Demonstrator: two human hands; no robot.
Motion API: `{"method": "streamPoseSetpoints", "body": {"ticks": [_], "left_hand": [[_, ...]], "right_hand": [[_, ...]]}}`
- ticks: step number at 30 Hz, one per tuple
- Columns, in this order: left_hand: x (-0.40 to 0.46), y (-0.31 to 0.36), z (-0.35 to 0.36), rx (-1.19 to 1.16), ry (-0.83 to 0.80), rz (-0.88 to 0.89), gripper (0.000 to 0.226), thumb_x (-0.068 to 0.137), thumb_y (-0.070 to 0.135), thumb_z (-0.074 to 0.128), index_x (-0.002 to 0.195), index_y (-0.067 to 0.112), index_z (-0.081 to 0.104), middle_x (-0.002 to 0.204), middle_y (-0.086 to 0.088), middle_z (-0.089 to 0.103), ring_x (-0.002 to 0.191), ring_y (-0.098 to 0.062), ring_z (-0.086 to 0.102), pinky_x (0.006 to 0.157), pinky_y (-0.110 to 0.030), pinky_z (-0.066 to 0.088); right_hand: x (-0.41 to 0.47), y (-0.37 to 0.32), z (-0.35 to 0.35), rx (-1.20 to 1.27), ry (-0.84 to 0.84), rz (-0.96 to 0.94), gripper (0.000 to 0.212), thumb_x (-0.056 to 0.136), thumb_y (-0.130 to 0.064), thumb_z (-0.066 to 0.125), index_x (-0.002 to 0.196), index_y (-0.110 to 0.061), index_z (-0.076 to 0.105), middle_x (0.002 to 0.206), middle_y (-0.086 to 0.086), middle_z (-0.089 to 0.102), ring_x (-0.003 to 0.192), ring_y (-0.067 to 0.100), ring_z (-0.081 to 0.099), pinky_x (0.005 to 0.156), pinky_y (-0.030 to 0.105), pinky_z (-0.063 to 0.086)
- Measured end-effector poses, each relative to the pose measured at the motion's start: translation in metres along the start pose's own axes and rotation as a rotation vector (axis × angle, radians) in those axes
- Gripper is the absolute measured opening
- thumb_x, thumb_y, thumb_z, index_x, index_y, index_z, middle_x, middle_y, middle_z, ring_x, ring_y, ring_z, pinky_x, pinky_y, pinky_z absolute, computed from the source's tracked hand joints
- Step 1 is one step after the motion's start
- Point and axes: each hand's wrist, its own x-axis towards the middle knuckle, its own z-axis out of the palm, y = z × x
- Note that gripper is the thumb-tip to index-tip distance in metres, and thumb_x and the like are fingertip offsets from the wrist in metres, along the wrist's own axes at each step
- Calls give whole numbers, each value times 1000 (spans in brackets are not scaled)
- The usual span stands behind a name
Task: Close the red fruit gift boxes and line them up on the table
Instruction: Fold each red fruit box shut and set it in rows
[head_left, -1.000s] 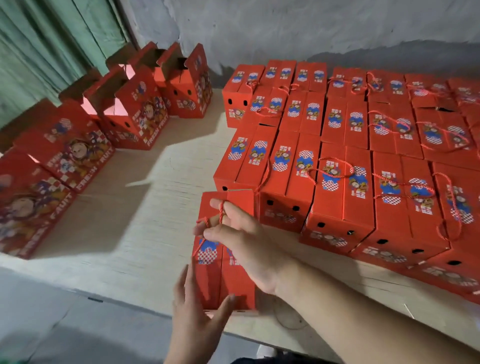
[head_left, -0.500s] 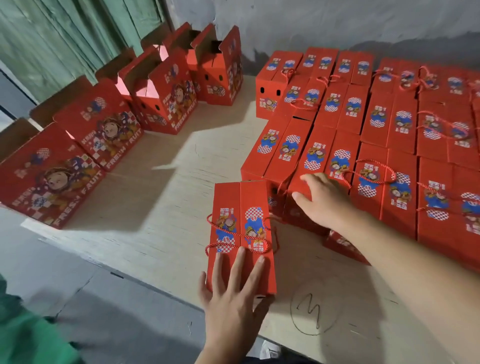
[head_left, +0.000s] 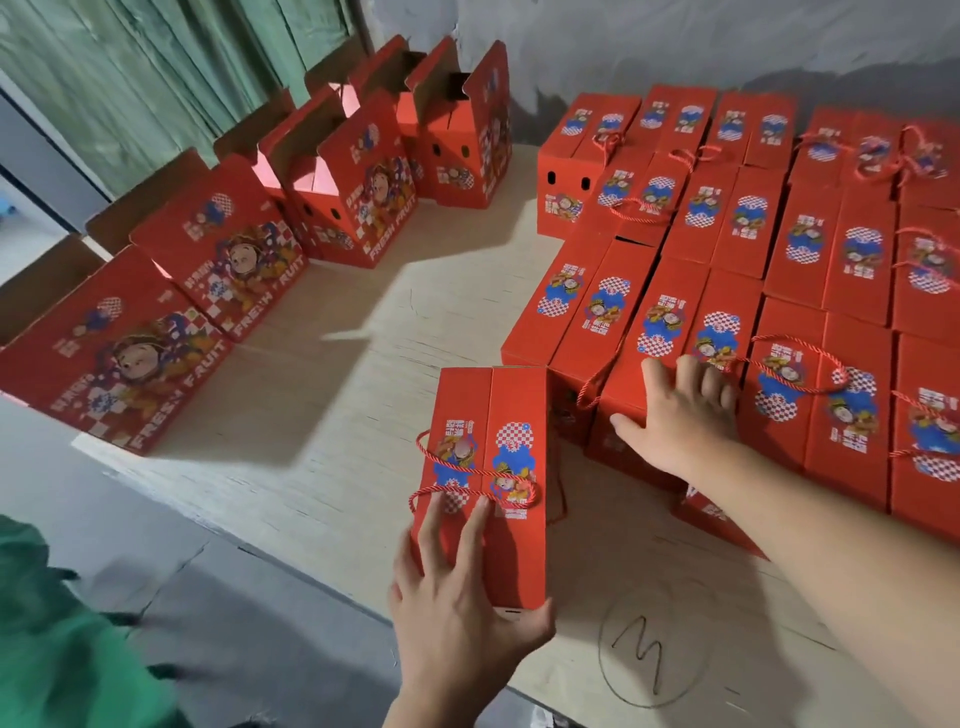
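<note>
A closed red gift box (head_left: 498, 415) with a red cord handle lying across its lid stands near the table's front edge. My left hand (head_left: 462, 608) rests on its near end, fingers straight on the lid and thumb against the near side. My right hand (head_left: 680, 415) lies flat with spread fingers on the front corner of a block of closed red boxes (head_left: 737, 249) that fills the right of the table in rows. The near box stands just left of that block, close beside it.
Several open red boxes (head_left: 358, 208) with raised flaps stand in a slanted line along the table's left edge. The pale wooden table (head_left: 322, 415) shows a pencilled circle (head_left: 654, 644) at the front. A green cloth (head_left: 62, 639) lies at lower left. A grey wall rises behind.
My right hand let go of the cord handle and moved right onto the block of closed boxes. My left hand shifted from the near box's side onto its lid.
</note>
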Motion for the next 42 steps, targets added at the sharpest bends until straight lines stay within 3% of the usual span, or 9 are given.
{"method": "streamPoseSetpoints", "body": {"ticks": [5,8,12,16,21,25,31,38,42], "left_hand": [[8,-46,-31,-95,78,-6,106,45,70,74,145,43,50,146,6,37,126,-29,58,90,-51,53],[16,-37,-34,37,26,32,107,45,72,71,146,46,47,151,3,36,137,-30,46,100,-53,44],[34,-10,-28,83,-92,-165,117,55,94,52,154,57,4,167,2,-8,152,-30,6,116,-56,26],[61,-26,-31,118,-137,-259,135,44,102,46,151,57,-22,166,-5,-13,147,-36,12,112,-58,28],[99,-46,-58,111,-123,-222,133,37,91,59,150,65,-7,152,-1,21,137,-34,27,105,-59,34],[114,-58,-78,203,-68,-174,129,32,85,68,147,66,14,147,2,28,132,-34,31,102,-60,34],[190,-79,-109,230,-37,-231,120,36,86,64,144,63,17,142,-2,44,127,-36,32,99,-59,35],[303,7,-58,248,-22,-57,119,36,91,64,140,52,22,145,-10,40,133,-39,32,102,-70,28],[367,67,-28,175,-1,-33,109,35,83,64,130,46,28,138,-10,42,128,-38,36,96,-62,30]], "right_hand": [[-3,6,8,-51,42,-35,87,78,-74,59,141,-24,28,135,12,33,125,37,32,107,50,34],[-2,4,7,-46,27,-23,88,76,-76,56,142,-25,27,136,13,33,127,38,30,107,51,33],[-3,4,5,-43,19,-28,89,76,-74,56,144,-24,28,141,14,33,131,39,30,108,52,32],[-5,4,3,-61,21,-43,88,77,-70,57,145,-22,32,142,16,34,134,40,32,108,52,31],[-7,4,1,-36,40,-41,85,74,-65,63,141,-18,41,139,18,39,131,42,35,107,54,32],[-8,1,1,10,84,-31,84,66,-59,73,132,-14,51,132,22,46,126,44,41,102,57,37],[-6,2,4,16,106,-24,85,67,-61,68,134,-14,49,132,24,48,126,45,42,100,59,37],[-6,2,4,31,67,-32,88,66,-59,76,136,-12,51,133,27,50,125,47,45,99,62,40],[-5,3,3,53,36,-40,87,67,-60,73,138,-14,52,135,27,50,127,50,46,101,64,40]]}}
